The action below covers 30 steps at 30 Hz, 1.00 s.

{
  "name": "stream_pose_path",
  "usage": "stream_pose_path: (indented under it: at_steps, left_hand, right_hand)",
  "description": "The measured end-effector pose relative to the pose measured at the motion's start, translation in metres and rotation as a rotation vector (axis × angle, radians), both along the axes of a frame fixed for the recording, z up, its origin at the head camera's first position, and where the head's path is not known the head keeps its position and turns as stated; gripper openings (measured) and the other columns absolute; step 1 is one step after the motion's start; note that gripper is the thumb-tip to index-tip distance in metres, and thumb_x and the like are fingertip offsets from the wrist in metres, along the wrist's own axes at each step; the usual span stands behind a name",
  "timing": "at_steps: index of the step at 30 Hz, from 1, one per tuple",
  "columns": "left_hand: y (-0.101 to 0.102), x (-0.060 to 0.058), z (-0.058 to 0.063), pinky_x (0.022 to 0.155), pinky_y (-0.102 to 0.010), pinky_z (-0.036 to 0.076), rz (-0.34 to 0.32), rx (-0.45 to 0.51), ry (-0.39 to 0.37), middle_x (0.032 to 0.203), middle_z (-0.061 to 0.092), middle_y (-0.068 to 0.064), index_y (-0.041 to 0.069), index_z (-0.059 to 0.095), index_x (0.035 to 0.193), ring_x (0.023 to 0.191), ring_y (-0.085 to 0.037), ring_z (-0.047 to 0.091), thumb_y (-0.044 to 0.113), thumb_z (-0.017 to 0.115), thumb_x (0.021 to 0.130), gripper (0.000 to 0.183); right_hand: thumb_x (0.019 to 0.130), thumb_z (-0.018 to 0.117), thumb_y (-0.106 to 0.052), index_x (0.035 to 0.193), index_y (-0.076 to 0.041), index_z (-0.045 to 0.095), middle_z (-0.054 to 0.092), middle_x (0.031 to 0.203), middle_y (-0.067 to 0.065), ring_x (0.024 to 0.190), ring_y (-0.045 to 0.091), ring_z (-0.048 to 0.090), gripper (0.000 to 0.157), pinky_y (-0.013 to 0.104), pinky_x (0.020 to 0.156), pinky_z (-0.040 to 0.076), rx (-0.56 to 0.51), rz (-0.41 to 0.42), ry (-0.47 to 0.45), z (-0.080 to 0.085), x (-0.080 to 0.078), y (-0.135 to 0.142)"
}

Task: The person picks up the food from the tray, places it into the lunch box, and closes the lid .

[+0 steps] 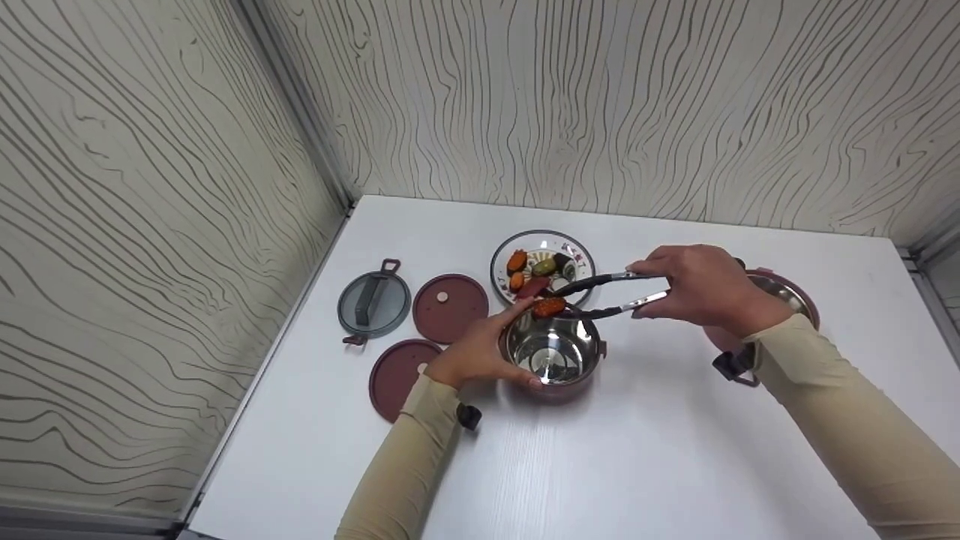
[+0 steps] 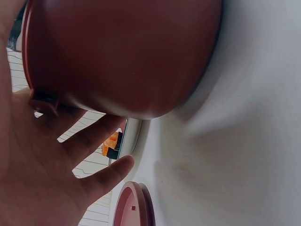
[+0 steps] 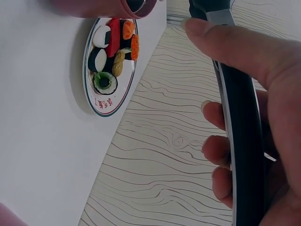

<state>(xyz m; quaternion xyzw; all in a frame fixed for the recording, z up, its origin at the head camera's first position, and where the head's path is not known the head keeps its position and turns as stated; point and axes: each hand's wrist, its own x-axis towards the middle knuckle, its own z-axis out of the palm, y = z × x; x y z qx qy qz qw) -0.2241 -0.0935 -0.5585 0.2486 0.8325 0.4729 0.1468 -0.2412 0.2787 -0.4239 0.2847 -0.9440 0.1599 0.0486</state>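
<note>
My left hand (image 1: 476, 352) holds a dark red steel-lined pot (image 2: 127, 52), the thumb at its near rim and the fingers along its far side. In the left wrist view those fingers spread along the outer wall beside a small lug. My right hand (image 1: 705, 285) grips black-and-silver tongs (image 3: 242, 141) by the handles. Between their black tips is an orange roe-topped sushi piece (image 1: 549, 307), over the pot's back rim. Just behind the pot lies a round patterned plate (image 1: 581, 259) with several sushi pieces (image 3: 113, 40) on it.
Left of the pot lie two flat maroon lids (image 1: 450, 315) and a grey lid (image 1: 394, 304) with a bar handle. A second steel-lined pot (image 1: 806, 292) stands at the right, partly hidden by the right forearm. Wood-patterned walls (image 1: 525, 112) border the white table (image 1: 675, 450).
</note>
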Motion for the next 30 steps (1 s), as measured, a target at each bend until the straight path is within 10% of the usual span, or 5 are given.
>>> stream_pose_path:
  at_steps: [30]
  left_hand:
    - [-0.0013, -0.001, -0.0015, 0.141, -0.055, 0.042, -0.006, 0.002, 0.011, 0.179, 0.057, -0.013, 0.042, 0.033, 0.183, 0.166, -0.035, 0.054, 0.036, 0.113, 0.071, 0.138]
  right_hand:
    - [0.077, 0.107, -0.029, 0.134, -0.013, 0.088, 0.089, 0.116, 0.007, 0.103, 0.03, 0.084, 0.062, 0.055, 0.091, 0.069, 0.062, -0.009, -0.026, -0.0092, 0.006, -0.004]
